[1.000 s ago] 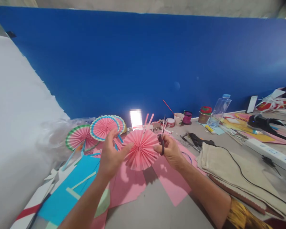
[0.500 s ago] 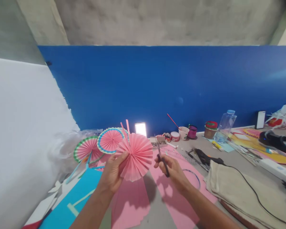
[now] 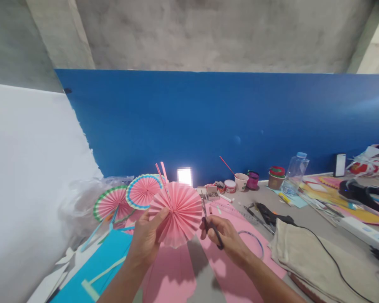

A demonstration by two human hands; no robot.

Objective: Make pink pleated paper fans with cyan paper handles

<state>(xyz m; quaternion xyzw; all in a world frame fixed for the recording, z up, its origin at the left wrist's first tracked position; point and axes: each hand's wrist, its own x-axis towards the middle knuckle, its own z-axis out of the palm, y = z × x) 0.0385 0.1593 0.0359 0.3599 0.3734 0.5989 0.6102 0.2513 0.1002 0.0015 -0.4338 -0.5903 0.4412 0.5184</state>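
Observation:
A round pleated pink paper fan is gripped at its left side by my left hand, thumb laid on the folds. Two thin pink strips stick up behind its upper left edge. My right hand holds black-handled scissors, blades pointing up, close beside the fan's right edge. Whether the blades touch the paper I cannot tell. Behind the fan, at left, are a pink paper fan with a blue-and-white rim and another with a green rim.
Pink paper sheets lie below my hands, blue card at left. To the right are a glue gun, folded beige cloth, a plastic bottle and a power strip. A paper cup stands near the blue wall.
My right hand has brought the scissors left and slightly down, nearer the fan's right edge. The fan stays in my left hand. The whole view has shifted a little.

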